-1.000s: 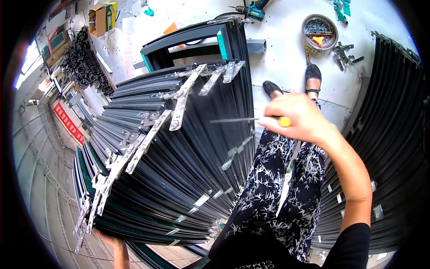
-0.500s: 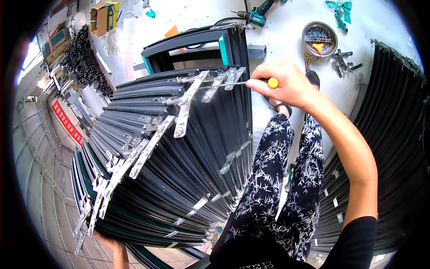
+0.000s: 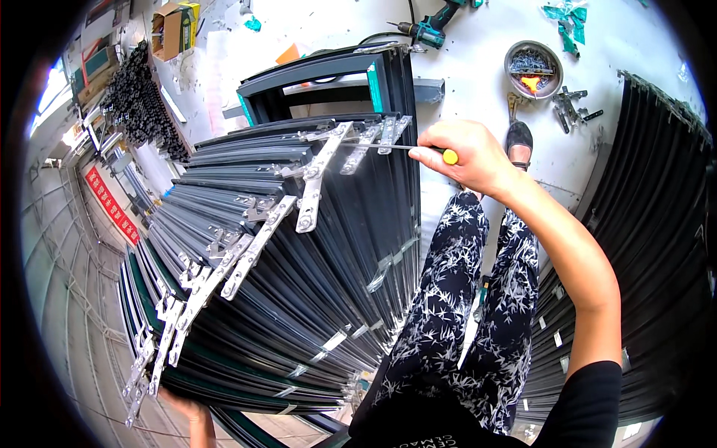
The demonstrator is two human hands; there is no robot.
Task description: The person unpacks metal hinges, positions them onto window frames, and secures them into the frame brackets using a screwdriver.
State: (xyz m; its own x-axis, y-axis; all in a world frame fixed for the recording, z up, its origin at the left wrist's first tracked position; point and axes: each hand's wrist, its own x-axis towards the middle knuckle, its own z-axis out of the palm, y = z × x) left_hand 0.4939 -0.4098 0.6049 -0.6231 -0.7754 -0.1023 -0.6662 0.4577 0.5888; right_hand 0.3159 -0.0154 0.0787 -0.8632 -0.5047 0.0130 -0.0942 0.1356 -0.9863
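My right hand point(image 3: 467, 155) is closed around a screwdriver with a yellow handle end point(image 3: 449, 157). Its thin shaft point(image 3: 392, 147) points left, across the silver metal hinge arms on top of the dark window frames. The tip lies near a long hinge arm point(image 3: 323, 178) and is hard to make out. Close to the tip are two shorter hinge arms, one of them at the frames' right edge point(image 3: 387, 134). At the lower left, my left hand point(image 3: 183, 405) touches the outer side of the stacked dark frames point(image 3: 299, 299); the frames hide its fingers.
Beyond the stack, a teal cordless drill point(image 3: 429, 31) lies on the pale floor. A round bowl of screws point(image 3: 533, 69) stands beside loose metal brackets point(image 3: 573, 110). More dark frames point(image 3: 642, 224) lean at the right. A cardboard box point(image 3: 173, 31) sits far left.
My right hand has come slightly nearer to me, with the screwdriver still in it. The dark shoe beyond it now shows more fully. My left hand looks unmoved.
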